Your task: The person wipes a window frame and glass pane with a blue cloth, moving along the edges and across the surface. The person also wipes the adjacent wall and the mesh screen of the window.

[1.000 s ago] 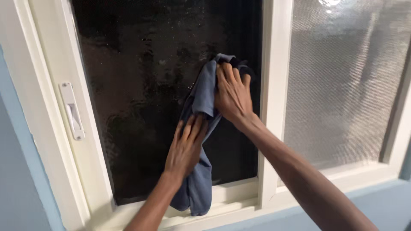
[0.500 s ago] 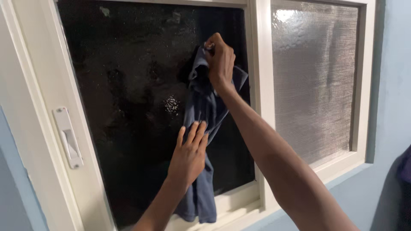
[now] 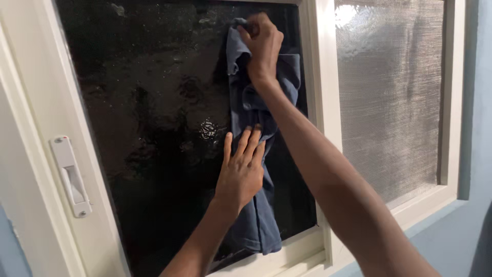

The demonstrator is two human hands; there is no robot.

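Two hands, the left hand [image 3: 240,172] and the right hand [image 3: 262,42], one blue cloth [image 3: 256,205], two window panes, one dark pane [image 3: 154,118] and one pale frosted pane [image 3: 389,97], and one white latch [image 3: 70,177].

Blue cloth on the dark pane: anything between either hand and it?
Nothing visible. The right hand grips the blue fabric cloth near the top of the dark textured glass pane; the left hand lies flat on it lower down.

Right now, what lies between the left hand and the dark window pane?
In the head view, the blue cloth lies between them: the left hand presses it flat against the dark pane, while the right hand grips its top.
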